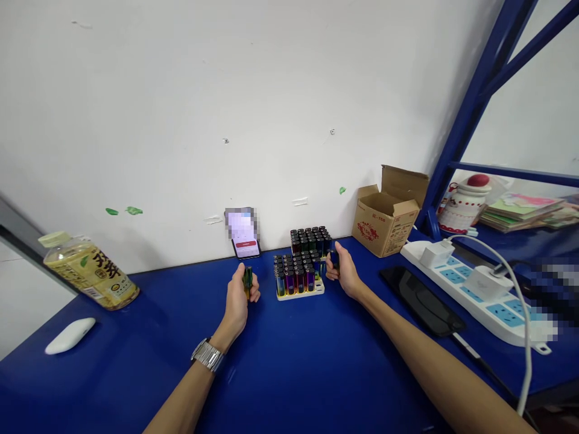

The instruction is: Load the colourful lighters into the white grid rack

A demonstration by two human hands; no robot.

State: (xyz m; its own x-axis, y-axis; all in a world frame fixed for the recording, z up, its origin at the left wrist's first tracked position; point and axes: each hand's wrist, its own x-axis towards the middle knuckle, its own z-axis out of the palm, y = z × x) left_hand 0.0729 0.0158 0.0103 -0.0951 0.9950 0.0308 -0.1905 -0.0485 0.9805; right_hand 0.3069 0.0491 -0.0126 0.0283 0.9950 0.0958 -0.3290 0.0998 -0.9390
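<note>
On the blue table [294, 361] stands a pale tray of coloured lighters [298, 278], upright in rows, with a second dark tray of lighters [311, 239] behind it. My left hand [239, 298], a metal watch on its wrist, is closed round a green lighter [248, 279] just left of the front tray. My right hand [346, 271] sits at the tray's right side, fingers curled on a dark lighter [333, 258].
A phone [244, 234] leans against the white wall behind the trays. An open cardboard box [389, 212], a power strip [479, 289] with plugs and a dark tablet [423, 300] lie right. A yellow bottle [88, 271] and white mouse [70, 335] lie left.
</note>
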